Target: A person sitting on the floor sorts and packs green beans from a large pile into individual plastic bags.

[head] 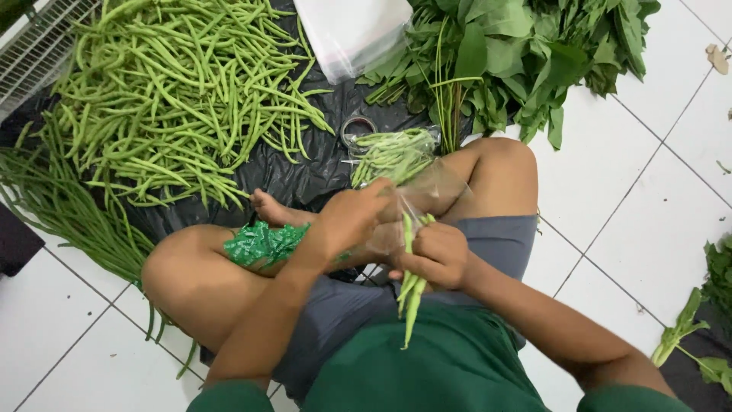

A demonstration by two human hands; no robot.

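Note:
I sit cross-legged on a white tiled floor. My right hand (pixel 436 254) grips a small bunch of green beans (pixel 412 294), their ends hanging down toward my lap. My left hand (pixel 352 217) holds the mouth of a clear plastic bag (pixel 423 187), and the tops of the beans reach into it. A filled clear bag of beans (pixel 393 155) lies just beyond my hands. A wad of green ties or wrappers (pixel 261 244) rests on my left leg.
A large heap of loose green beans (pixel 179 91) lies on black plastic sheeting (pixel 293 172) to the upper left. A tape roll (pixel 358 126), a stack of clear bags (pixel 354 34), leafy greens (pixel 518 53) and long beans (pixel 61 210) surround it.

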